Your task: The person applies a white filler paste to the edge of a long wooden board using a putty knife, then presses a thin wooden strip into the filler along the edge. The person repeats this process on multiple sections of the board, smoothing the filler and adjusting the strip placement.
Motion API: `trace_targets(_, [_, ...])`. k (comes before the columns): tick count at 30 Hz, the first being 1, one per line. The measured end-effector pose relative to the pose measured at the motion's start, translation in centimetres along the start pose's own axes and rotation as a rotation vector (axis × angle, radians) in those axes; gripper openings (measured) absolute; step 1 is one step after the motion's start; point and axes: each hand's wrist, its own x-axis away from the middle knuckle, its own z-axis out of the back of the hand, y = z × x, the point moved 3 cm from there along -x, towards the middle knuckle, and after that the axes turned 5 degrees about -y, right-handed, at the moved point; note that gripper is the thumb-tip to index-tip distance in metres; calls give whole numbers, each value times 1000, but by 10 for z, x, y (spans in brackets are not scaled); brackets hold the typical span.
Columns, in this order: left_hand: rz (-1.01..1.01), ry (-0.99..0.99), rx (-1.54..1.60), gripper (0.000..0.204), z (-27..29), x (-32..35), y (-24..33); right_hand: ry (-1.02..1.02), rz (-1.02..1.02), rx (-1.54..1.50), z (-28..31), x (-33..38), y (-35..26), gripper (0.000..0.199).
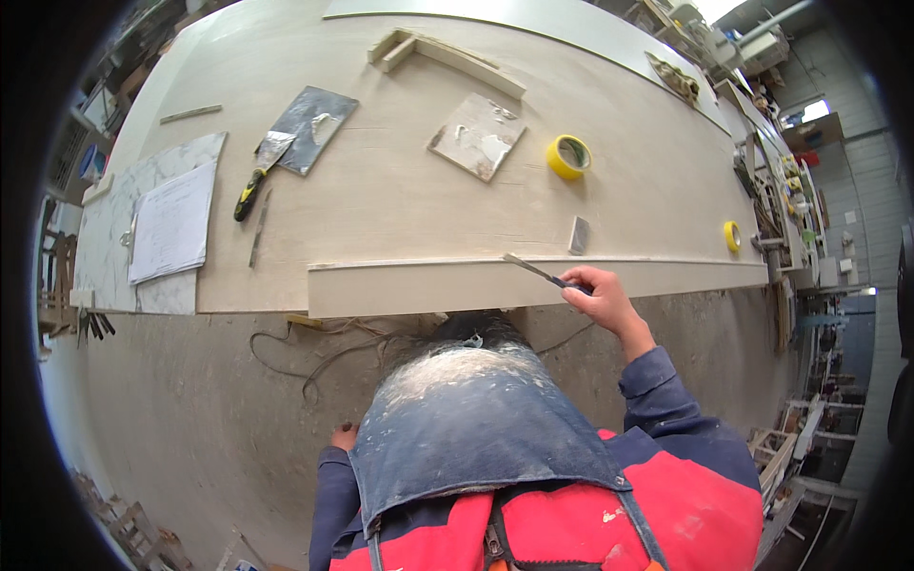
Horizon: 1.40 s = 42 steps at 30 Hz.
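My right hand (600, 297) is closed round the dark handle of a narrow putty knife (533, 268). Its thin metal blade points left, over the upper edge of a long pale board (419, 289) lying along the table's near side. Down beside the apron hangs my left hand (345, 436), apart from the table; its fingers are mostly hidden. Beyond the board, a small grey block (578, 235) is nearest to my right hand. Farther off are a roll of yellow tape (568, 157) and a square plate smeared with white filler (478, 137).
On the table's left lie a wide putty knife (257, 181), a dark plate (312, 128), a thin strip (259, 228) and papers (174, 224) on a marbled board. Wooden pieces (447, 59) lie at the back, and another tape roll (732, 236) at right. Cables (328, 360) trail across the floor.
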Motion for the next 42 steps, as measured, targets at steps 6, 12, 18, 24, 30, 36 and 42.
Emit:
trace_targets(6, [-36, 59, 40, 62, 38, 11, 8, 56, -89, -17, 19, 17, 50, 23])
trace_targets(12, [-37, 200, 105, 62, 58, 50, 71, 91, 45, 23, 9, -2, 41, 24])
trace_targets(18, [-79, 188, 178, 64, 25, 53, 56, -17, -48, -130, 23, -16, 62, 23])
trace_targets(24, [-26, -1, 107, 67, -16, 56, -16, -112, -140, -289, 22, -38, 84, 23])
trace_targets(30, [12, -5, 146, 65, -23, 69, -59, 5, 281, 82, -37, -45, 25, 24])
trace_targets(36, [61, 77, 197, 63, -15, 60, -26, -35, 406, 108, -127, -72, -47, 27])
trace_targets(42, [23, 225, 360, 63, -10, 75, 8, -56, 485, 133, -198, -100, -110, 28])
